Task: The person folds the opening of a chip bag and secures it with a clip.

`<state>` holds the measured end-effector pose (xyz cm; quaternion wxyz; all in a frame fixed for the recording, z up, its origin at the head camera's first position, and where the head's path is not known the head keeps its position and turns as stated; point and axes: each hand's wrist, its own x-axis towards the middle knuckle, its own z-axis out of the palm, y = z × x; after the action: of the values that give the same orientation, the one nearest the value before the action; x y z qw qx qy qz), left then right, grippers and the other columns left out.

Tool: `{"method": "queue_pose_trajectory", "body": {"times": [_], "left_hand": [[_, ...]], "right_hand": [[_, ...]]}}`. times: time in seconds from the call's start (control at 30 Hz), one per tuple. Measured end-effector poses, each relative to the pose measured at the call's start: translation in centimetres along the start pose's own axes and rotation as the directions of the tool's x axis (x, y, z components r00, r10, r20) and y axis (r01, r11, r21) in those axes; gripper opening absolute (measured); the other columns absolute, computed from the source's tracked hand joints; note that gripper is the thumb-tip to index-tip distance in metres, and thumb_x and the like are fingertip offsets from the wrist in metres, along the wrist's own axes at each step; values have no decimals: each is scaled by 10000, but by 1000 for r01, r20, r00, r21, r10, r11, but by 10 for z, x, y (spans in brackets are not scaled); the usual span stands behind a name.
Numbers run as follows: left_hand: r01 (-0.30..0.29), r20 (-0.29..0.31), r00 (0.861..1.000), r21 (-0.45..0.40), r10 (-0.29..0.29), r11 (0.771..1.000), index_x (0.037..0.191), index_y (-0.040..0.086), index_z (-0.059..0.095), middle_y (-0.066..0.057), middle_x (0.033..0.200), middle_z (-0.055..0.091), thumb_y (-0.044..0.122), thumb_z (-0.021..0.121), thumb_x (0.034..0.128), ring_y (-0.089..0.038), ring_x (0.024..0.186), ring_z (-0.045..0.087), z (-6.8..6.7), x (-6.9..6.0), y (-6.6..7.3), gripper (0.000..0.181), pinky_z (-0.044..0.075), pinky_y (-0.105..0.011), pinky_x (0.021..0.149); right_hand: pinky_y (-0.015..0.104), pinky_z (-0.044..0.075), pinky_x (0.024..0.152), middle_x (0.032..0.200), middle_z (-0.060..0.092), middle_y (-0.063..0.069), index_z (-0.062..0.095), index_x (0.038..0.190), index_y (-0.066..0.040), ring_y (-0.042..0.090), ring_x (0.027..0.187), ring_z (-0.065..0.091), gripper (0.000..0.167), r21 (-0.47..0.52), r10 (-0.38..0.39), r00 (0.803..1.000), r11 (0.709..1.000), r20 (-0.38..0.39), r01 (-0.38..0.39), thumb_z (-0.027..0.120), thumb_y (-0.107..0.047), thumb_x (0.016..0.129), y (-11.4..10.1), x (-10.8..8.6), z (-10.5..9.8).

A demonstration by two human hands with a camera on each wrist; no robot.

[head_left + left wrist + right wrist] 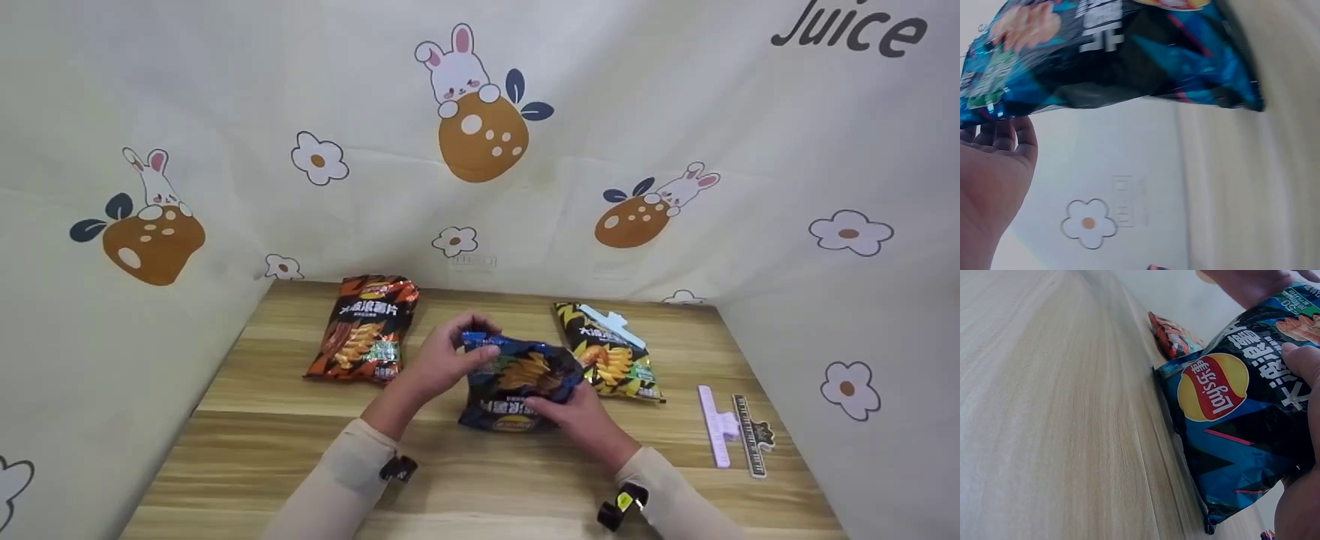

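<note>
A blue and black bag of potato chips (525, 382) is held between both hands over the middle of the table, its printed label upside down in the head view. My left hand (450, 356) grips its upper left edge, thumb on the front and fingers behind. On the right side my right hand (589, 420) holds the bag with its thumb across the front. The yellow Lay's logo (1213, 387) shows near the lower end in the right wrist view. In the left wrist view the left fingers (1024, 140) are partly hidden by the bag.
A red chip bag (367, 330) lies at the back left. At the back right a yellow and black chip bag (622, 375) has a light blue sealing clip (613, 325) on it. A purple clip (718, 427) and a clear-and-black clip (752, 436) lie on the right side.
</note>
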<state>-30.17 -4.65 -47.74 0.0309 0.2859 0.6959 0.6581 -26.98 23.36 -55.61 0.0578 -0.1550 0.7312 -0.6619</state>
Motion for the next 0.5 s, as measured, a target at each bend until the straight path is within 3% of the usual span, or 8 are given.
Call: {"method": "queue_pose_trajectory", "body": {"times": [0.2,0.3,0.37,0.5], "left_hand": [[-57,28,998,121,54,991,1265,43,694,-81,1223,729,217,790,1038,-250,1164,681,-7,10,17,302,543,-466,1070],[-77,68,996,257,62,963,1254,102,714,-20,1211,734,285,802,1039,-201,1138,689,-8,12,26,296,561,-463,1043],[-101,103,992,369,67,924,1254,137,721,-2,1215,731,323,801,1043,-168,1125,689,-7,13,34,293,582,-440,1012],[-136,159,986,582,52,802,1276,168,721,15,1239,718,373,783,1055,-131,1121,680,-1,16,49,308,603,-390,979]], "right_hand": [[387,573,1097,1401,721,143,576,1517,-58,315,1305,691,651,-6,6,1000,1000,13,-6,885,-213,966,1,0,-1],[393,568,1106,1416,715,136,563,1530,-70,314,1319,683,666,-4,10,1000,1000,24,-10,885,-222,967,1,1,-2],[398,565,1113,1426,710,130,555,1540,-82,313,1328,679,673,-2,11,999,1000,32,-11,883,-221,969,1,1,-2],[412,564,1116,1437,702,137,533,1557,-79,322,1332,676,689,-2,2,999,1000,41,-2,877,-200,973,0,1,-3]]}}
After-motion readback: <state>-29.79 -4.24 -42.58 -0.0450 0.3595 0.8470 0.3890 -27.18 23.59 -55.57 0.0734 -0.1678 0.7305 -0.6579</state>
